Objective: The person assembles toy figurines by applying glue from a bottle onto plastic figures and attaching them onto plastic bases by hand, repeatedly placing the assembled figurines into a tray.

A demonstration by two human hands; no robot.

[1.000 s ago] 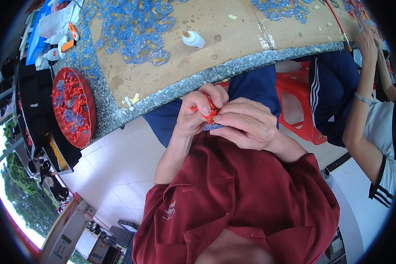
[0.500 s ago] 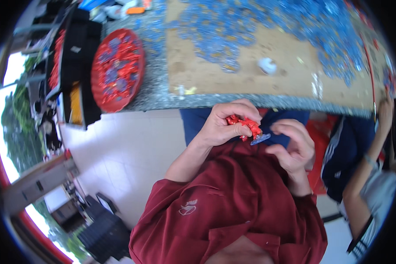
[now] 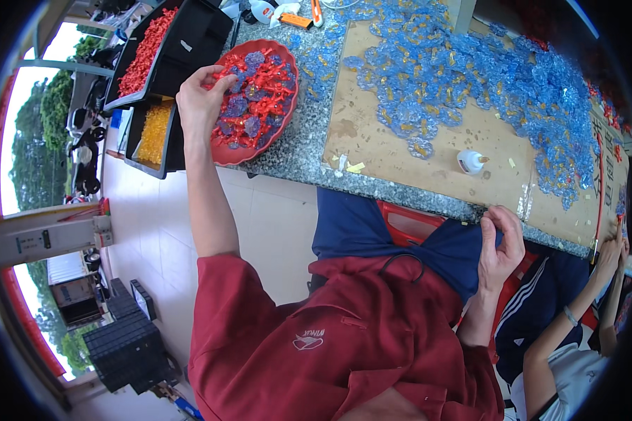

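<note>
My left hand (image 3: 201,99) reaches over the near-left rim of a round red scalloped tray (image 3: 293,105). Its thumb and index fingertips are apart, with red showing in the gap, and no piece is plainly gripped. Inside the tray lie several red plastic figures (image 3: 268,85) with purple-blue flower-shaped discs (image 3: 237,107). My right hand (image 3: 502,245) hovers at the table's front edge above my lap, fingers loosely curled and thumb apart, nothing visible in it. A white glue bottle (image 3: 470,162) lies on the cardboard sheet (image 3: 414,172) beyond it.
Blue translucent discs (image 3: 428,105) are heaped across the cardboard. Left of the tray stand black bins, with red pieces (image 3: 147,52) and yellow pieces (image 3: 154,133). An orange cutter (image 3: 296,21) lies behind the tray. At the right, a co-worker's arm (image 3: 576,316) reaches to the table.
My left hand has moved from my lap to the red tray; the red figure with the blue disc is no longer seen in it. The right hand has moved toward the table edge. The view has shifted left.
</note>
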